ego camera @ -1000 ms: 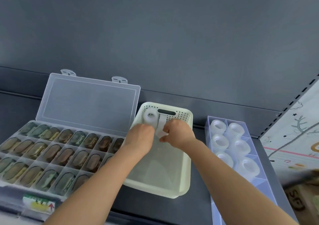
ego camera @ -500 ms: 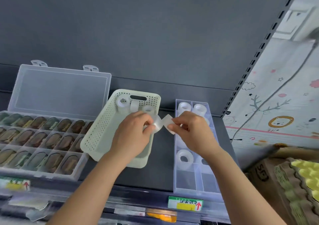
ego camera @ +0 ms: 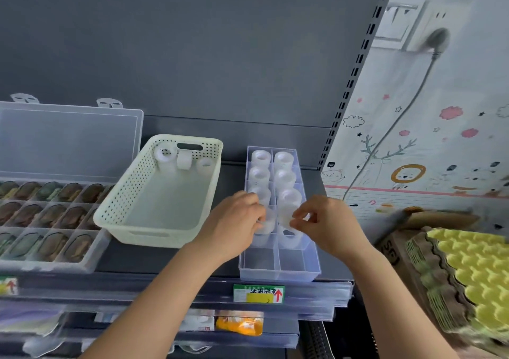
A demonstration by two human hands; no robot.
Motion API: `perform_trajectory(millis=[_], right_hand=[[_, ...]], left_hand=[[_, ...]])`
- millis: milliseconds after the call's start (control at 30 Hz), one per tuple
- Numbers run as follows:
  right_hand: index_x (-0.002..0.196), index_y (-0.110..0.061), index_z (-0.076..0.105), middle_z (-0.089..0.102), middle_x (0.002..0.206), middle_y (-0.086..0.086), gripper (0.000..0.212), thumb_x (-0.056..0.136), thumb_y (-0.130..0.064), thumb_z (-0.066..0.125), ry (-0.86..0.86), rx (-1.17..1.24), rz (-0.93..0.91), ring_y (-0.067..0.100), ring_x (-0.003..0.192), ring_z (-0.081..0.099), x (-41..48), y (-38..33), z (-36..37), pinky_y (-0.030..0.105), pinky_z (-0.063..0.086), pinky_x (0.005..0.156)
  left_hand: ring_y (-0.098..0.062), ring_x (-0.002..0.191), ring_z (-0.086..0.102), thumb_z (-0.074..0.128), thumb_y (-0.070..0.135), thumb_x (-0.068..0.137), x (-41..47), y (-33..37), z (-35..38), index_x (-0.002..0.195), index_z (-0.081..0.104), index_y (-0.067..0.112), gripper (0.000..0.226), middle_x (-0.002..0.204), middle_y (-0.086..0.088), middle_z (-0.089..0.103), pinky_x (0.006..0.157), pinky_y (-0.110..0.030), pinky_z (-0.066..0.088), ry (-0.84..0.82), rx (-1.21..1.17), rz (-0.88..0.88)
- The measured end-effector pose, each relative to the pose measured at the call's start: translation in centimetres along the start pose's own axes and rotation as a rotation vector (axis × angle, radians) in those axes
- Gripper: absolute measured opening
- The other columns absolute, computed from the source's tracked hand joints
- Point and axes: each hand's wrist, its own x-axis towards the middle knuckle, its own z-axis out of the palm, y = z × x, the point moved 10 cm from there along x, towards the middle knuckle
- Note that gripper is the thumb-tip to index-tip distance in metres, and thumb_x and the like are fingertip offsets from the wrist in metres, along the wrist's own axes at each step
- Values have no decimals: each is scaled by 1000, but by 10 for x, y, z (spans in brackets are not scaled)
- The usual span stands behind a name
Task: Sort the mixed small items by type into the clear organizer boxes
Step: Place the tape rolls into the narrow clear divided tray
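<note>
Tape rolls (ego camera: 283, 160) fill the far compartments of the clear organizer box (ego camera: 314, 262), most of them with the open core facing up. The box sits on the shelf (ego camera: 165, 262), its long axis running from the front edge straight away toward the back panel; it has two columns, and the two nearest compartments hold nothing. The left hand (ego camera: 234, 226) is over the left column, its fingers (ego camera: 257, 212) curled round one held roll (ego camera: 266, 223) low in a middle compartment. The right hand (ego camera: 330, 223) hovers above the right column, thumb and forefinger pinching a small pale piece (ego camera: 305, 216), too blurred to name. Just left of the box, a cream basket (ego camera: 124, 201) angles away, with three more rolls at its far end, the middle one on edge.
</note>
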Motion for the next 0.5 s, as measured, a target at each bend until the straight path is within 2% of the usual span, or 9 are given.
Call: perform_trajectory(millis=[100, 200, 333, 500], right_hand=[[91, -25, 74, 69, 93, -12, 12, 82, -33, 70, -32, -93, 16, 6, 75, 56, -1, 3, 5, 21, 42, 65], [92, -26, 73, 70, 95, -8, 14, 83, -36, 69, -61, -157, -6, 11, 89, 58, -1, 2, 9, 25, 47, 73], [92, -26, 74, 69, 95, -7, 14, 83, -35, 68, -83, -195, -23, 11, 93, 56, 1, 2, 16, 23, 45, 72], [100, -25, 74, 67, 99, -6, 18, 89, -32, 62, -149, -236, -55, 14, 100, 53, 5, -1, 27, 29, 49, 79]], left_hand=[[-20, 93, 52, 57, 12, 91, 5, -2, 4, 93, 71, 12, 14, 95, 0, 59, 77, -37, 48, -17, 51, -5], [-20, 88, 52, 59, 10, 88, 8, -4, 7, 87, 71, 13, 13, 90, 1, 59, 74, -39, 48, -31, 102, -6], [-19, 89, 52, 59, 16, 91, 7, -7, 17, 94, 74, 15, 15, 90, 0, 59, 75, -34, 46, -82, 83, -15], [-19, 87, 51, 59, 21, 92, 10, -17, 24, 88, 76, 16, 18, 86, 0, 60, 78, -35, 44, -128, 90, -32]])
